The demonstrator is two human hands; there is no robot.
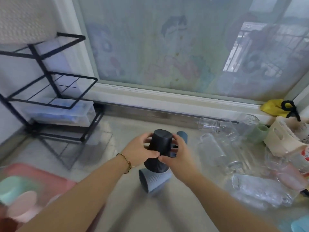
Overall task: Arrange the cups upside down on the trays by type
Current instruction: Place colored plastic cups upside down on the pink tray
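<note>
Pink tray [50,176]: seen at lower left on the table, with blurred mint and pink cups on it.
Left grip [142,151]: curled round the dark cup's left side.
Dark cup [158,148]: held above the table, base up and leaned away, mouth down; long axis near upright.
Right grip [177,154]: curled round its right side.
Blue-grey cup [155,181]: laid on its side just beneath, mouth leftward.
Clear glasses [215,148]: strewn at right.

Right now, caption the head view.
Left hand and right hand hold a black cup upside down over a fallen grey cup.
</note>
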